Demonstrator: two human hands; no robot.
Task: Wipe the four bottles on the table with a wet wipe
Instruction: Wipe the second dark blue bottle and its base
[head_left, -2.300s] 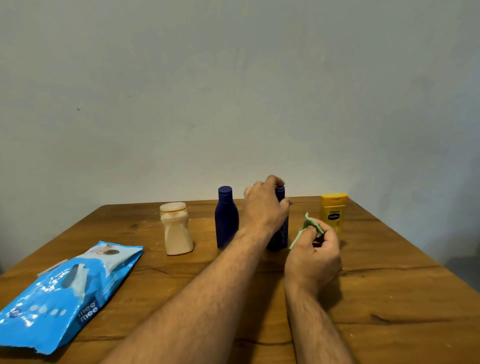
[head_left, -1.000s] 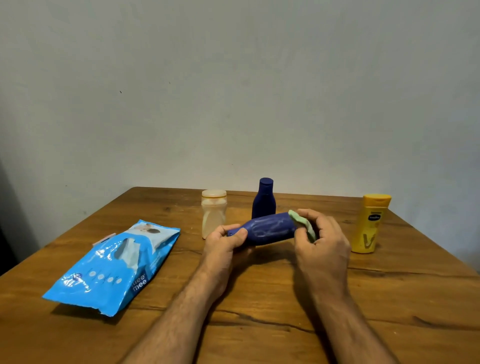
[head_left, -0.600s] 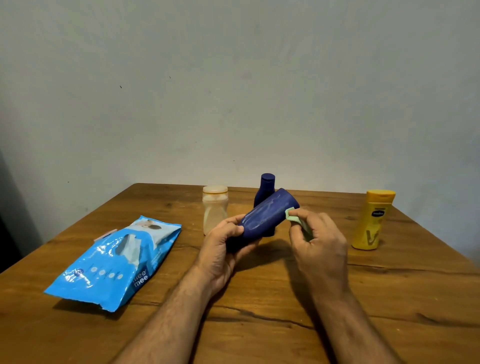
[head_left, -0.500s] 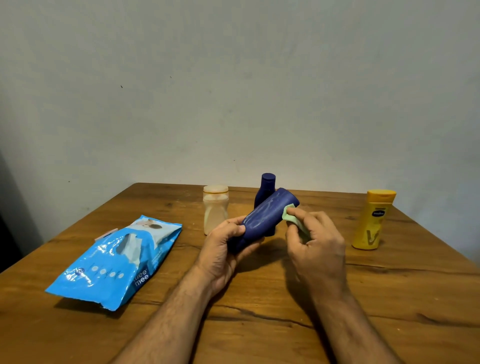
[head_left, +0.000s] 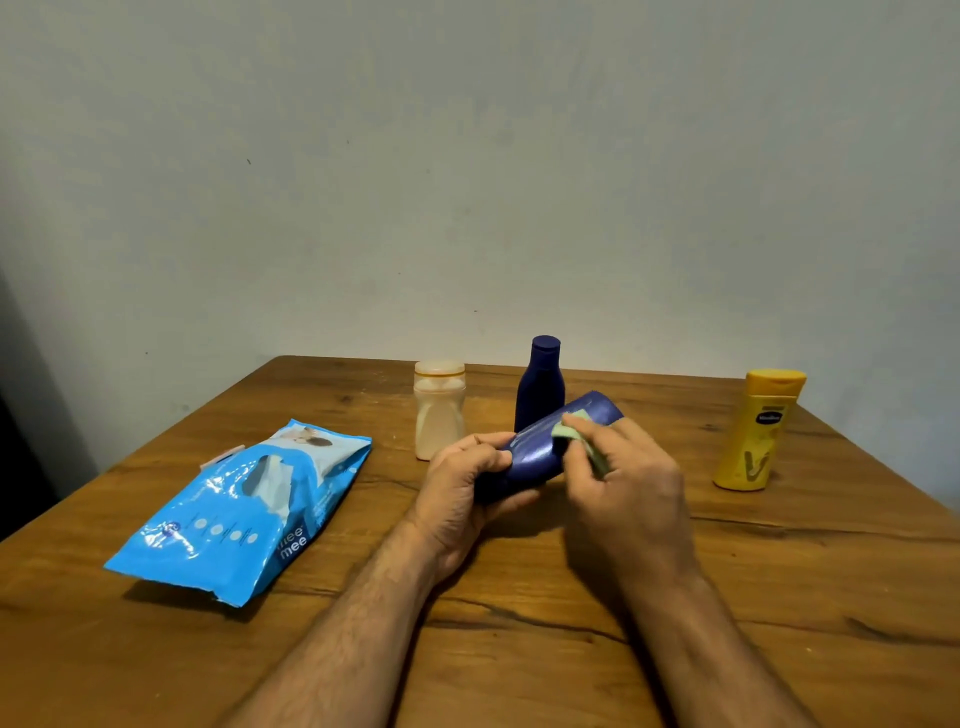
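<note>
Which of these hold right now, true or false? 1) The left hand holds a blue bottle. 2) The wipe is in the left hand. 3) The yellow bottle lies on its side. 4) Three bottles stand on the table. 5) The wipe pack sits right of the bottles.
1) True: the left hand grips the tilted blue bottle.
2) False: the right hand presses the wipe on that bottle.
3) False: the yellow bottle stands upright.
4) True: cream bottle, second blue bottle and the yellow one stand on the table.
5) False: the wipe pack lies to their left.
</note>
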